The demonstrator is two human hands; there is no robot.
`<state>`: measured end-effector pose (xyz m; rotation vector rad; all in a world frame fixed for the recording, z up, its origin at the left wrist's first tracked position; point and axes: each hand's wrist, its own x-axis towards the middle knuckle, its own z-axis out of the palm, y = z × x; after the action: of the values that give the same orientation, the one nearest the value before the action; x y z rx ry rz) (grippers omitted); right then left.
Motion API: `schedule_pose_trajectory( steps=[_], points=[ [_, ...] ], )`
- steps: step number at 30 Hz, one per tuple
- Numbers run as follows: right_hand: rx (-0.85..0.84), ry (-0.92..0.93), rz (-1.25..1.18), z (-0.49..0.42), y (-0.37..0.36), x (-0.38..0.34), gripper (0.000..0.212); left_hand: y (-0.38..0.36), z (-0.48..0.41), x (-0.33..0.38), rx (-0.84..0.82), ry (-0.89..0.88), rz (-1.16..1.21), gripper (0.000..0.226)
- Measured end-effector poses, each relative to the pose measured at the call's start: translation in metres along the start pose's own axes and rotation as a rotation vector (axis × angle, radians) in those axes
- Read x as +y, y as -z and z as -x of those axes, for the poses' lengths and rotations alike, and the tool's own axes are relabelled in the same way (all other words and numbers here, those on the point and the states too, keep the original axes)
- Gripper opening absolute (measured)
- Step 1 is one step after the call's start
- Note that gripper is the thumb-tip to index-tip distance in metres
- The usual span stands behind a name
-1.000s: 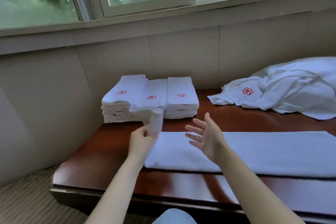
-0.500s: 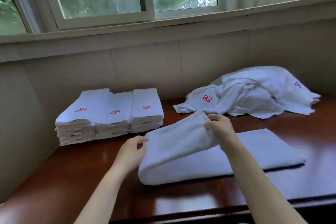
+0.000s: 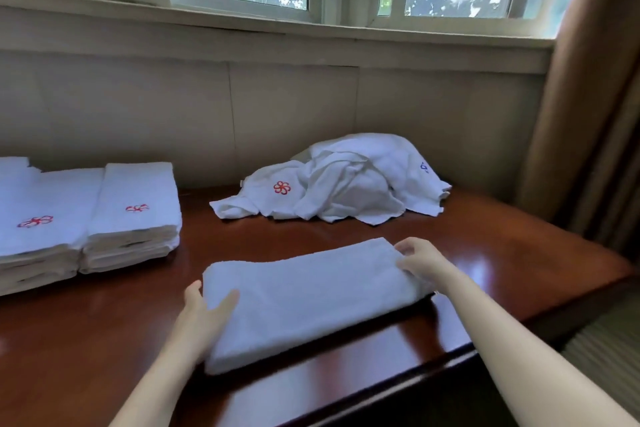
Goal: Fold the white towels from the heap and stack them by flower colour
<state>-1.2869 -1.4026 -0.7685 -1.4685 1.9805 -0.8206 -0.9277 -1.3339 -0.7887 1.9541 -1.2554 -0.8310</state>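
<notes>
A white towel (image 3: 304, 298), folded into a long band, lies on the dark wooden table (image 3: 485, 253) in front of me. My left hand (image 3: 202, 314) holds its left end, thumb on top and fingers under the edge. My right hand (image 3: 420, 262) grips the right end with curled fingers. The heap of unfolded white towels (image 3: 346, 184) sits behind, showing a red flower on the left and a blue mark on the right. Stacks of folded towels with red flowers (image 3: 131, 215) stand at the left.
The table's front edge runs diagonally below my arms, and its right corner ends near a brown curtain (image 3: 588, 114). A panelled wall and window sill rise behind the table. Striped carpet (image 3: 606, 350) shows at lower right.
My right hand carried the towel's end across and laid it down, so the towel is now folded in half. My left hand shifted to the fold's left end. The view swung right.
</notes>
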Motion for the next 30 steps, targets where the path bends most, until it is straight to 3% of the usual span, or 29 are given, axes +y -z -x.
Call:
schedule_pose_trajectory(
  steps=[4, 8, 13, 18, 23, 24, 27, 30],
  points=[
    [-0.055, -0.024, -0.152, -0.007, 0.017, -0.013, 0.038, -0.003, 0.004, 0.004, -0.045, 0.017, 0.040, 0.094],
    [0.013, -0.034, -0.164, -0.016, 0.035, -0.018, 0.040, -0.006, 0.006, 0.007, -0.053, 0.029, 0.162, 0.092],
    [0.038, -0.090, 0.122, -0.019, 0.036, -0.009, 0.038, -0.010, 0.009, 0.010, -0.044, 0.007, 0.203, 0.056],
    [-0.004, -0.098, 0.288, -0.017, 0.031, -0.001, 0.038, -0.019, 0.015, 0.018, -0.277, 0.047, 0.269, 0.028],
    [-0.296, -0.108, 0.239, -0.010, 0.036, -0.016, 0.031, 0.015, 0.009, 0.027, -0.276, 0.197, 0.477, 0.017],
    [-0.348, -0.109, 0.179, -0.007, 0.035, -0.020, 0.031, 0.025, 0.003, 0.023, -0.236, 0.199, 0.473, 0.024],
    [-0.340, -0.047, 0.033, -0.005, 0.026, -0.029, 0.037, 0.038, -0.006, 0.011, -0.126, 0.163, 0.331, 0.076],
    [-0.296, 0.004, -0.111, -0.008, 0.025, -0.041, 0.039, 0.033, -0.010, -0.003, -0.043, 0.147, 0.248, 0.084]
  ],
)
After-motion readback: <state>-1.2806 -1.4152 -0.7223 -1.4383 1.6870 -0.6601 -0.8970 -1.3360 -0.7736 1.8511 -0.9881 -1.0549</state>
